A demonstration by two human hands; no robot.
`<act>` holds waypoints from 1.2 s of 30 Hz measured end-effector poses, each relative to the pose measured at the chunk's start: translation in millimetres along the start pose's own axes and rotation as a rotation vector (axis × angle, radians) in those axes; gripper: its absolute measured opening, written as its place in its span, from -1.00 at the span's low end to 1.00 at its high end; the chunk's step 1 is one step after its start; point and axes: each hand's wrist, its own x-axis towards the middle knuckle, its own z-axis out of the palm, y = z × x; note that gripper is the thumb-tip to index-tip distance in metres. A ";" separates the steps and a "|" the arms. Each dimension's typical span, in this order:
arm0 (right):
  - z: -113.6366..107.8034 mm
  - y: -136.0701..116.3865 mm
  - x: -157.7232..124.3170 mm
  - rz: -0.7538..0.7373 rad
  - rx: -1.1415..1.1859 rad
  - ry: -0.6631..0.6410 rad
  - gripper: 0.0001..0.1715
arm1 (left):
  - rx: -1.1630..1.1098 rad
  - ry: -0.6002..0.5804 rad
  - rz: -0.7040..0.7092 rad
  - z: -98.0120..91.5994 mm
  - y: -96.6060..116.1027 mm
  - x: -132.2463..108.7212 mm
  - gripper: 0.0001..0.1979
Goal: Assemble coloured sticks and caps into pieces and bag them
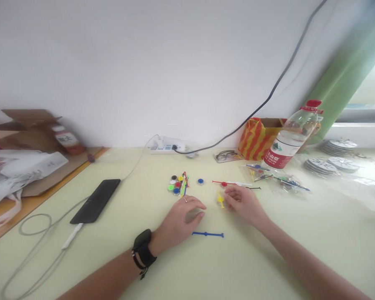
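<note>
My right hand has its fingers closed at the edge of a yellow plastic arrow with a round middle, held or touched just above the table. To its left, my left hand is open, thumb and fingers apart with nothing between them. A blue plastic arrow of the same shape lies below the left fingertips. Beyond my hands are a small blue round piece, a red arrow and a white stick. A dark stick lies partly behind the right hand.
Several coloured round pieces lie beside a bundle of sticks. Bagged pieces and a water bottle stand right, with stacked discs beyond. A phone on a cable lies left. A power strip sits against the wall.
</note>
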 end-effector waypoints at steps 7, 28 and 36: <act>3.3 -13.4 -14.5 -0.473 -0.548 -0.065 -0.77 | 0.003 -0.129 0.031 -4.1 6.4 -4.6 -0.81; 16.6 -19.6 -28.6 -0.584 -0.376 -0.187 -0.76 | -0.069 0.071 -0.051 -0.2 -1.6 0.7 -0.94; 17.0 -16.9 -24.7 -0.603 -0.262 -0.170 -0.79 | -0.031 0.293 0.024 -0.7 0.3 2.1 -0.91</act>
